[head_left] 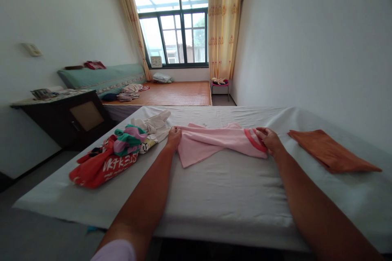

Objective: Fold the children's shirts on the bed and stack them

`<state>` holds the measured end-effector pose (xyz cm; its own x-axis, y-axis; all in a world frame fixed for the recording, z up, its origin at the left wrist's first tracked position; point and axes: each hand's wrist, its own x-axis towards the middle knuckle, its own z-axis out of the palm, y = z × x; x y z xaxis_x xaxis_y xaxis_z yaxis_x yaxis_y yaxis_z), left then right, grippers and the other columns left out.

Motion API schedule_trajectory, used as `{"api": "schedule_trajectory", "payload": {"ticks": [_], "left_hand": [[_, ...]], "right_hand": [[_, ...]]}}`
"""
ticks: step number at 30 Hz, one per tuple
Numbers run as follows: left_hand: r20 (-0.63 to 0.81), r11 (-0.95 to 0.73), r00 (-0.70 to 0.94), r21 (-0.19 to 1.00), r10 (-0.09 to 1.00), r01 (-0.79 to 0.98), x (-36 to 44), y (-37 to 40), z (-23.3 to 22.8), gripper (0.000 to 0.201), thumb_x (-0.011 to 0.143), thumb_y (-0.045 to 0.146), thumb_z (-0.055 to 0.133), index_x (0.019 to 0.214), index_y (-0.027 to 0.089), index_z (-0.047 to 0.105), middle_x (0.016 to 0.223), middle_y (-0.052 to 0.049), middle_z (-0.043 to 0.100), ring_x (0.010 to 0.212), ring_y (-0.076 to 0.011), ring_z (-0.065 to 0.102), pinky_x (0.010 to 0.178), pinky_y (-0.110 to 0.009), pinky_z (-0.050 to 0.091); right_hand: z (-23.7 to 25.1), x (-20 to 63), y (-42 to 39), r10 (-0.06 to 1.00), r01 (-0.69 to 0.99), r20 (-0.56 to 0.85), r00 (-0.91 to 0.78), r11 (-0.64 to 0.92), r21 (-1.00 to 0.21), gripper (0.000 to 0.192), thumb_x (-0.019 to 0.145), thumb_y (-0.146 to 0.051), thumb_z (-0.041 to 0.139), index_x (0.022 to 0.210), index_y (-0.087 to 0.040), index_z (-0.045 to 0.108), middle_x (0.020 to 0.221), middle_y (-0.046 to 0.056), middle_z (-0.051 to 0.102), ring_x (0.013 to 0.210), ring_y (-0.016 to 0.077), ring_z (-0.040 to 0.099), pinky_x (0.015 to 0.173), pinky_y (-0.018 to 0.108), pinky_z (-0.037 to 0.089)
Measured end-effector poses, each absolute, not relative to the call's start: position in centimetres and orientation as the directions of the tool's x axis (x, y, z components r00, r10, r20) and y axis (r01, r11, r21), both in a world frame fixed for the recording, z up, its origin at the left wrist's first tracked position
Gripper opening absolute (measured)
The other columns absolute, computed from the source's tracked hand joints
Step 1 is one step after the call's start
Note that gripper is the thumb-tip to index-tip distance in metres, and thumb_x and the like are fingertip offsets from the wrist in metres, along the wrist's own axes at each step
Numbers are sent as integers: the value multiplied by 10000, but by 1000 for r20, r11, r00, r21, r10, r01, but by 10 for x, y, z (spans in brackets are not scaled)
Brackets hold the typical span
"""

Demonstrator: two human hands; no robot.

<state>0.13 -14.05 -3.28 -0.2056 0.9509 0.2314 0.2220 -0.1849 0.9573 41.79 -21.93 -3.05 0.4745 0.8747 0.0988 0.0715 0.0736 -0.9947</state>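
A pink shirt point(211, 140) with a red-trimmed neckline stretches between my two hands, low over the pale-sheeted table point(226, 195). My left hand point(174, 136) pinches its left end, where a corner of cloth hangs down. At the right end, my right hand point(267, 139) is closed on the fabric beside the red neckline. Part of the shirt lies behind the stretched edge. Left of my left hand is a heap of clothes: a red garment with white lettering point(105, 167), a green and purple one point(130, 138) and a whitish one point(156, 124).
A folded orange-brown cloth point(333, 151) lies on the table at the right. Beyond stands a bed point(180, 91) with some clothes on it. A dark cabinet point(67, 118) is at the left, a small pink stool point(221, 84) near the curtain, and a white wall at the right.
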Motion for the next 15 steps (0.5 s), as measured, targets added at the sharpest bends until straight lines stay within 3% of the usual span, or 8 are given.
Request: {"api": "schedule_trajectory", "payload": {"ticks": [4,7,11,15], "left_hand": [[223,-201,-70,950,972,241,3,-146,-36,219,736,341,555,843,152,580,769,-40,641,692,-171,593,617,-270,468],[241,-232,0,935,970,267,4,-149,-36,211,703,290,590,856,146,610,810,-47,667,727,-182,611,652,-280,483],[262,-260,35,918,964,298,5,-151,-33,183,680,230,598,837,139,628,803,-46,674,748,-185,610,702,-290,491],[261,-258,34,914,965,313,5,-152,-34,204,687,241,606,855,130,635,810,-49,679,769,-192,616,730,-302,499]], "right_hand": [[-27,414,-228,978,238,1,208,-49,-970,502,653,-419,787,1072,-183,644,916,81,710,779,204,662,639,290,538],[-27,410,-232,990,376,106,98,61,-925,675,596,-390,829,1205,-208,603,1139,93,668,1002,241,636,861,350,517],[-30,408,-231,970,472,242,30,200,-859,655,637,-379,784,1244,-227,591,1265,69,617,1172,263,562,1059,424,384],[-33,410,-227,952,535,298,-65,286,-795,559,708,-369,703,1242,-223,618,1309,60,603,1232,269,529,1098,408,338]]}}
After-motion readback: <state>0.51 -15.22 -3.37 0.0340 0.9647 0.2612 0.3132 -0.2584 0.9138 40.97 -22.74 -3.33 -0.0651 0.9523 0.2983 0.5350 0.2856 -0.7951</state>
